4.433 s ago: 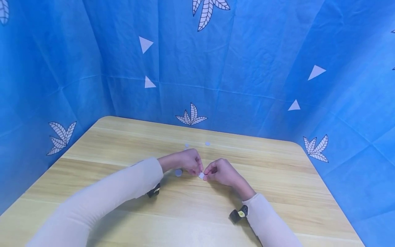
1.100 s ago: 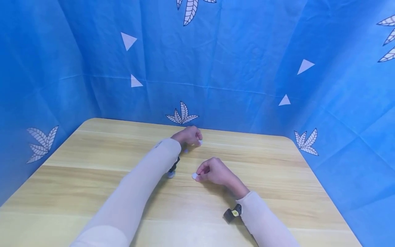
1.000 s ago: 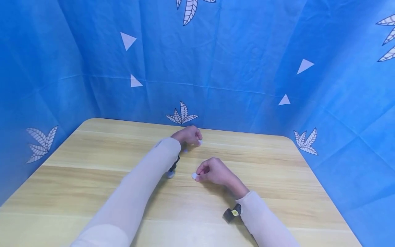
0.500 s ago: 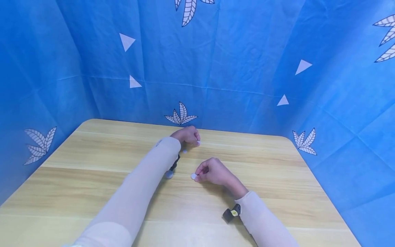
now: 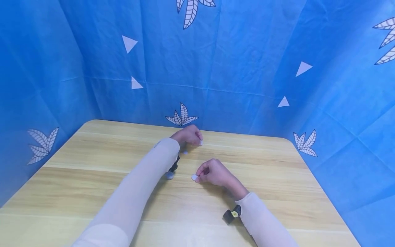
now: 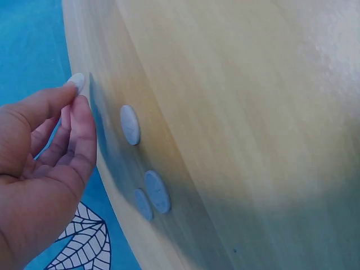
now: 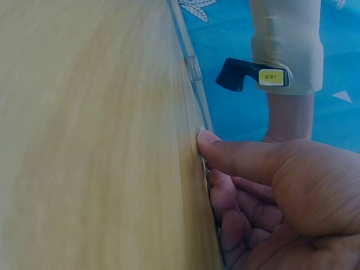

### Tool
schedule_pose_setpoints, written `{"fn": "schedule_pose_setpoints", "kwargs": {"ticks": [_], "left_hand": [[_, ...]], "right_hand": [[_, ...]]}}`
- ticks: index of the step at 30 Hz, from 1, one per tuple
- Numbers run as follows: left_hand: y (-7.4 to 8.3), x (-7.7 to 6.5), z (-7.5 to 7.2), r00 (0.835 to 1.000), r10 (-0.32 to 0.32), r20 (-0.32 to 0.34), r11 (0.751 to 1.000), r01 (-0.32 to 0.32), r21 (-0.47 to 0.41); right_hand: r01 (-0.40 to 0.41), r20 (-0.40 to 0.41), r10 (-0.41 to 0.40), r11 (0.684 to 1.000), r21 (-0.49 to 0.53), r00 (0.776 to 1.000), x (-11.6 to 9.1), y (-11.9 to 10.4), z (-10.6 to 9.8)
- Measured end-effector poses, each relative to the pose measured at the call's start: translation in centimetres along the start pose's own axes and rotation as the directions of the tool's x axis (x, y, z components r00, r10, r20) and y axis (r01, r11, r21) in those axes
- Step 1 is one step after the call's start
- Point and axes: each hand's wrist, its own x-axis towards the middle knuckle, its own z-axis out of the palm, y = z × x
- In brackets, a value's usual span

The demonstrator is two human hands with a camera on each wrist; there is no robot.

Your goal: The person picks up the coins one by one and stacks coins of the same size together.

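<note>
Your left grip (image 5: pixel 189 135) pinches a far disc (image 6: pixel 79 82), your right grip (image 5: pixel 213 172) a near disc (image 5: pixel 194 177); apparent pickup next needs a level lift.

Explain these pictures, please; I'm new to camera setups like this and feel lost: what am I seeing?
There's no robot here, just a person working bare-handed. The wide picture comes from a head-worn camera looking down; each close-up comes from a small black wrist camera. In the left close-up, three pale discs lie on the wooden table, with blue patterned cloth beyond. The right hand pinches a white disc, while the left hand, farther forward, seems to pinch another small disc.
</note>
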Motion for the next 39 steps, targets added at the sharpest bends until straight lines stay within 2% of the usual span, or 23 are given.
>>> {"fn": "schedule_pose_setpoints", "kwargs": {"ticks": [9, 12, 17, 29, 39], "left_hand": [[0.1, -1.0, -0.5, 0.99, 0.113, -0.084, 0.984, -0.123, -0.127], [0.5, -1.1, -0.7, 0.989, 0.115, -0.091, 0.975, -0.13, -0.179], [1.0, -1.6, -1.0, 0.991, 0.082, -0.102, 0.961, -0.105, -0.256], [2.2, -4.9, -1.9, 0.993, 0.064, -0.103, 0.964, -0.088, -0.249], [2.6, -7.1, -2.3, 0.993, 0.086, -0.08, 0.969, -0.102, -0.225]], "right_hand": [[0.001, -0.005, -0.001, 1.0, -0.02, 1.0, 0.0, 0.0, 0.2], [0.0, -0.004, 0.0, 1.0, -0.013, 1.0, -0.1, 0.0, 0.2], [0.005, -0.004, -0.005, 1.0, -0.002, 1.0, -0.1, 0.0, 0.3], [-0.003, 0.0, 0.003, 1.0, -0.006, 1.0, 0.1, -0.1, 0.2], [-0.005, -0.002, 0.005, 1.0, -0.013, 1.0, 0.0, 0.0, 0.2]]}}
